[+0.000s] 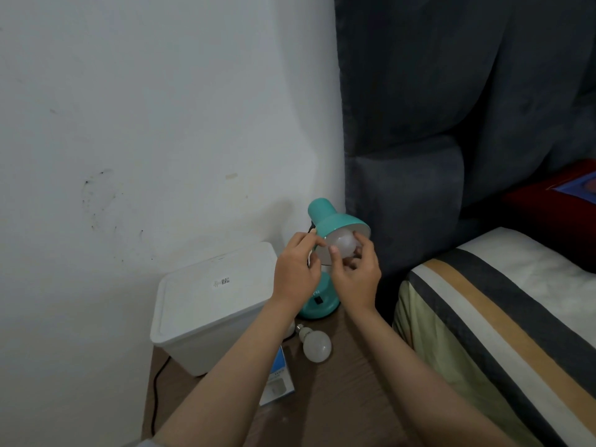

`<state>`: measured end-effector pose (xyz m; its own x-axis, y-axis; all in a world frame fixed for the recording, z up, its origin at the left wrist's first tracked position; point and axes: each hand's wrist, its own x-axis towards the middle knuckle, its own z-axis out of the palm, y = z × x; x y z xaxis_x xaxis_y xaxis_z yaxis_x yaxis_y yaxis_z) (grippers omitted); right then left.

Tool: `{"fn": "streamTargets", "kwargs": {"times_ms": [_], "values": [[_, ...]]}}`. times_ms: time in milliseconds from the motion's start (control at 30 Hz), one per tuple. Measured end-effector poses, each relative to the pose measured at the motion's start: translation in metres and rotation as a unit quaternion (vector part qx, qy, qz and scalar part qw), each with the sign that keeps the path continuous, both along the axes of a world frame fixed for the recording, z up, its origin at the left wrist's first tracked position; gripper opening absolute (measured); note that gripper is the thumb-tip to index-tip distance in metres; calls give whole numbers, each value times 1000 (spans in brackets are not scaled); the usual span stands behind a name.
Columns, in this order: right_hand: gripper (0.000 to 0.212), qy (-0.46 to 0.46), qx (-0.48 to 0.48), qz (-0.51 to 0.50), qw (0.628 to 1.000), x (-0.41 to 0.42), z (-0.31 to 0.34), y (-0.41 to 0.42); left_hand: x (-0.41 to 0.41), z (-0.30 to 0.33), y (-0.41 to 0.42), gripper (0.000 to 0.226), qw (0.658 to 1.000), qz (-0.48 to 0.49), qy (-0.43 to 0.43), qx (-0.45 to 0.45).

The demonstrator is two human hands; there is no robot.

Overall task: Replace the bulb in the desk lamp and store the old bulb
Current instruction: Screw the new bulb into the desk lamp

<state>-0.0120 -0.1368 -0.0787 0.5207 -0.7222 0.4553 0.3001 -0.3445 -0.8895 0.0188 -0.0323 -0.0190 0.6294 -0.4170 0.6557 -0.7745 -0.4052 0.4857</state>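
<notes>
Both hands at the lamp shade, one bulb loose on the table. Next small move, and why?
Probably keep the left hand steadying the shade while the right hand turns the bulb in the shade. Its fingers already wrap that bulb. Whether it goes in or out isn't clear; the loose bulb lies beside the base.

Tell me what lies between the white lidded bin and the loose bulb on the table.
In the head view, the left forearm crosses that gap above the bare wooden table.

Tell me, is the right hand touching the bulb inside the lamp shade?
Touching. The head view shows the right hand with its thumb and fingertips pressed on the bulb inside the teal lamp shade.
</notes>
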Motion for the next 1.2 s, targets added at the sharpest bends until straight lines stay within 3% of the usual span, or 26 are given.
{"fn": "streamTargets", "kwargs": {"times_ms": [133,267,367,533,733,867,1067,1200], "values": [[52,-9,4,-5,1000,1,3,1,1,-1,1,25,1000,-3,-1,2],[59,-20,-50,-2,999,1,-1,0,1,-1,0,24,1000,0,0,-4],[51,-14,-73,6,997,-1,-5,-2,1,0,-1,24,1000,1,-1,-1],[39,9,48,0,999,-1,10,-1,-1,-1,1,24,1000,-1,-4,-2],[53,-25,-18,-18,999,0,9,3,-1,0,0,22,1000,-3,-1,-7],[50,-46,-82,18,995,0,-1,2,0,-1,-1,22,1000,1,3,-11],[48,-20,-31,4,999,-1,4,-1,0,0,-1,23,1000,1,3,-5],[44,-29,-71,-25,997,1,2,2,0,0,0,24,1000,-1,4,-6]]}}
